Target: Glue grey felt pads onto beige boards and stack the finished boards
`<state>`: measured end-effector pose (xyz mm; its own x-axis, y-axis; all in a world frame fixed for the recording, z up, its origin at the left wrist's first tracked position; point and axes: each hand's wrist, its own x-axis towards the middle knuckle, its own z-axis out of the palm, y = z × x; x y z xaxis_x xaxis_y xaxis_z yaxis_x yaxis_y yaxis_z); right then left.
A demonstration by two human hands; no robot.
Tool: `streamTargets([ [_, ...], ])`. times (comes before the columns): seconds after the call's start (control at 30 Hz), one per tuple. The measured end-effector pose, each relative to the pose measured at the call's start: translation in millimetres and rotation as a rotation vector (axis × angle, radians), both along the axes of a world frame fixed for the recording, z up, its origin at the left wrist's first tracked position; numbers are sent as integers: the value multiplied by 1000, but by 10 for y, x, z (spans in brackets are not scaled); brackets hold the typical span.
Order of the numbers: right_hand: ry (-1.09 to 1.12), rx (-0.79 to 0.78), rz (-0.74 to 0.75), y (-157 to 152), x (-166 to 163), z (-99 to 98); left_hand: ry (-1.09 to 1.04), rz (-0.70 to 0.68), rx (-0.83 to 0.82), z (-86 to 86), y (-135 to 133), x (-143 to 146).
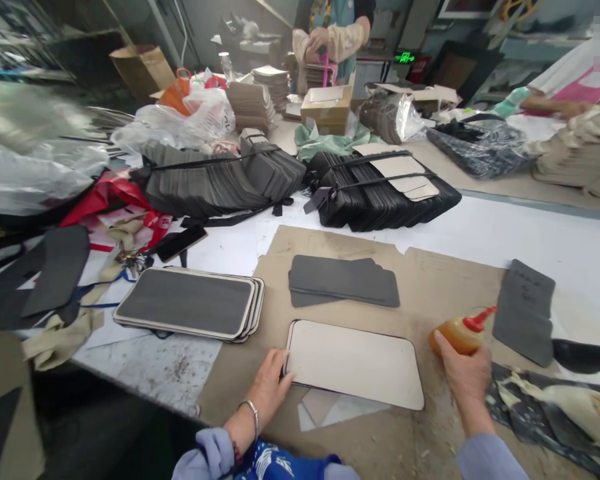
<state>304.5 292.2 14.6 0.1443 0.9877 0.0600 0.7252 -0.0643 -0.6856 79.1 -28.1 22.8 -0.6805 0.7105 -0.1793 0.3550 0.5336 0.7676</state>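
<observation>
Left hand [267, 383] sits at the left end of a pale panel [355, 363], thumb and fingers partly curled at the edge; can't tell if it pinches the panel or only steadies it. Right hand [463, 370] is wrapped around a squeeze bottle [453, 337] of amber liquid, fingers closed on it, bottle tipped over, red nozzle [475, 321] pointing right, away from the panel.

Left to right: phone [182, 243] at the back, and in front of it a stack of panels [185, 301], dark faces up with light rims, lying partly on the cardboard [230, 387]. Next, loose grey pieces [343, 280] overlap just behind the pale panel. That panel lies flat on the cardboard in front of the person, between the two hands, pale face up, dark edging showing; a whitish scrap [337, 410] pokes out from under its near side. Further right: another grey piece [525, 313], then a black handle [586, 355].

Step in hand looks like glue work: panel steadied, bottle held ready, nozzle off the surface. No wet line can be made out on the pale face. Next move probably calls for turning the nozzle left and down over the panel, the left hand stopping it from sliding, squeeze light and even.
</observation>
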Motion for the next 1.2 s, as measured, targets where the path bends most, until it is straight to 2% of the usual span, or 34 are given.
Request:
streamTargets([
  [0.07,-82,54,148,-137,5,159,12,16,44,63,10,37],
  [0.13,-117,67,388,-401,-10,314,-69,18,88,154,55,103],
  [0.2,-102,49,624,-780,-67,426,-333,9,112,260,133,197],
  [0.27,-56,42,811,-1212,-166,482,-714,-9,137,369,218,302],
  [0.37,9,43,961,-1777,-325,500,-1168,-88,290,515,280,419],
  [0.43,47,64,965,-2030,-390,510,-1318,-115,397,589,264,447],
  [0.5,94,68,905,-2201,-408,528,-1391,-106,439,642,229,442],
  [0.57,179,6,758,-2328,-401,539,-1441,-119,448,668,207,422],
  [0.63,285,-123,561,-2428,-394,525,-1442,-142,419,657,207,402],
  [0.7,373,-261,384,-2489,-403,493,-1328,-168,298,605,209,379],
  [0.73,399,-310,327,-2500,-414,478,-1206,-183,211,566,203,361],
  [0.83,352,-306,263,-2455,-480,466,-627,-252,-14,415,135,254],
  [0.9,251,-181,305,-2389,-548,480,-201,-311,-56,303,69,136],
  [0.97,160,5,390,-2324,-634,488,101,-397,-54,184,18,5],
  [1.1,31,306,594,-2247,-848,461,366,-581,-49,-67,-9,-178],
  [1.2,-14,407,683,-2232,-989,454,494,-619,7,-213,-22,-213],
])
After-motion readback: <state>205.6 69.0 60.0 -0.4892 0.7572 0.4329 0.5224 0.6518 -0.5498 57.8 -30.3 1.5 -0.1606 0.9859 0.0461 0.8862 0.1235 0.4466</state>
